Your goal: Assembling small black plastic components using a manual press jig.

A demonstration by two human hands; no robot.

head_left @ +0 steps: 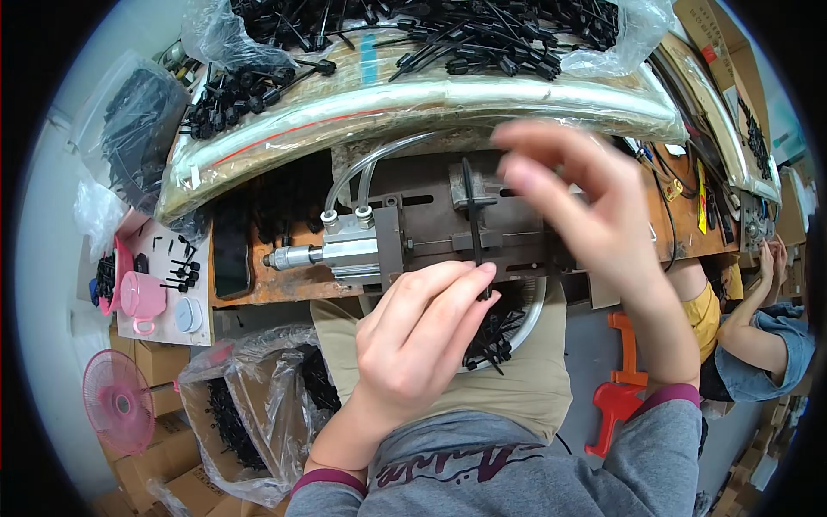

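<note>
Apparently positioning step: left hand (413, 332) pinching rod (473, 220) over jig (521, 228), worktop's (284, 291) near edge; right hand (573, 189) blurred, looks released; next needs steady alignment.

Your bare left hand (412, 336) pinches a slim, straight black rod (473, 220) over the dark grey metal fixture (433, 226); your bare right hand (586, 189), blurred, hovers near its far end!

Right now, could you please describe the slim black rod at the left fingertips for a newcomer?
Find the dark metal fixture, then the bare left hand. The slim black rod runs from that hand across the fixture, alone, unlike the heaped black parts.
</note>
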